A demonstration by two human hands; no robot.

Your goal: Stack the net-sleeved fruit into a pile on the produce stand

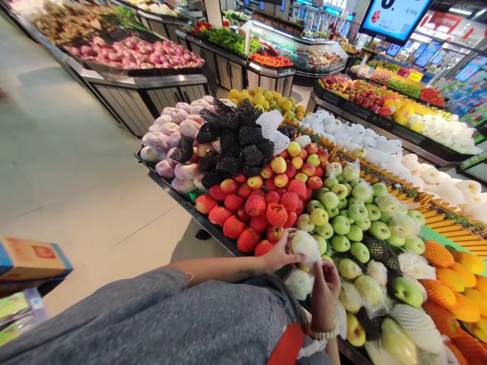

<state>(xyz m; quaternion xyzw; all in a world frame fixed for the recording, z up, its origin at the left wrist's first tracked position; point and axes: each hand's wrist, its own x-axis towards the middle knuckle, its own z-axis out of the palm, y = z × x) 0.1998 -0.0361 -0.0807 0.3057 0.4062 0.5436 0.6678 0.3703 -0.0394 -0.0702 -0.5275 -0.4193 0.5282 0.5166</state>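
A pale yellow-green fruit in a white foam net [305,245] is held over the front edge of the display, its exact kind hard to make out. My left hand [283,252] wraps round it from the left, thumb below and fingers above. My right hand [326,281] pinches the lower right edge of the foam net. Just under the hands sits another netted pale fruit [299,284]. Red apples in red foam nets [255,205] lie to the left, and loose green apples [341,224] to the right.
Black foam nets [238,137] are heaped on the apples farther back. Oranges [466,274] lie at the right, wrapped pale fruits [398,339] at the lower right. A cardboard box [32,257] stands at the left. Onions [133,52] fill a stand beyond the aisle floor [95,167].
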